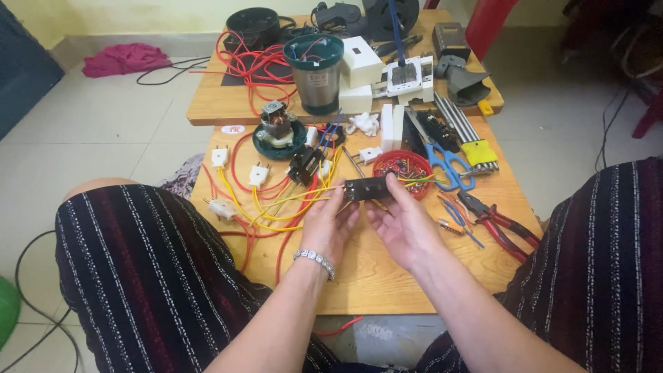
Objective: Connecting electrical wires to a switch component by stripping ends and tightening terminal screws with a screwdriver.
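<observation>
1. Here, in the head view, both hands meet over the middle of a low wooden table (387, 276). The left hand (330, 224) and the right hand (404, 224) pinch a small black rectangular switch block (366, 188) between them, fingertips curled closed on its two ends; it hangs just above the tabletop, in front of a red bowl (402, 173).

2. Yellow wires (276, 207) and red wires (242, 166) run from the block's left end toward several white plugs (257, 174). To hold it well, I judge the thumbs should brace the block's underside and keep those leads slack, so that no strain falls on the joints.

3. The block looks like hard, matt plastic with square edges. The wires are glossy, pliant and looped. The red bowl is round and shallow and holds short offcuts of coloured wire.

4. To the right lie blue-handled scissors (449, 166) and red-handled pliers (501, 224), smooth grips against dull metal blades.

5. Farther off stand a small motor (276, 124) with copper windings on a green round base, and a cylindrical metal housing (315, 72) with a green rim. White boxy sockets (362, 62) sit beside it.

6. A beaded silver bracelet (314, 261) circles the left wrist. Dark striped cloth covers both knees.
</observation>
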